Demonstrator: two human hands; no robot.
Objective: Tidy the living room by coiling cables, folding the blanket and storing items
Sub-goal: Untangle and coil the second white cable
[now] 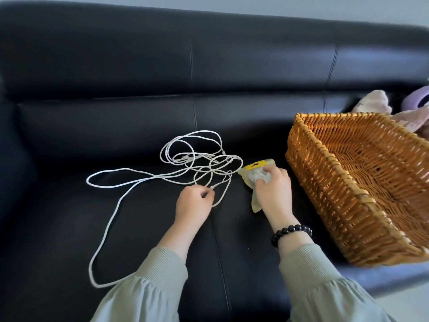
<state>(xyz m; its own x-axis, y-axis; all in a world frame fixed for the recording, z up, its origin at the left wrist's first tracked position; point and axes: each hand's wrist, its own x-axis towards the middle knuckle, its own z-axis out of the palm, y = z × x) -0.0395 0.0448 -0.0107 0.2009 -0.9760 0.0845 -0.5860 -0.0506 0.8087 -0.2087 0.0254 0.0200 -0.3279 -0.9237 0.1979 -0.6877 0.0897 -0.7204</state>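
Cable [199,162], white and thin, sprawls in overlapping loops on the black sofa [139,89] seat, with one long loop trailing toward your left sleeve. Your left hand [193,202] has its grip pinched on a strand near what looks like the plug end. Your right hand [272,191] has its grip curled on a small clear pouch [255,170], near the wicker basket [325,194]. Set the pouch down to free that hand. Then lift the loops apart rather than tugging, since pulling likely tightens the tangle, and wind even turns from the end.

A long white cable [204,168] lies in loose, tangled loops on the black sofa seat [69,217], with a clear yellow-topped pouch [252,175] just beside it.
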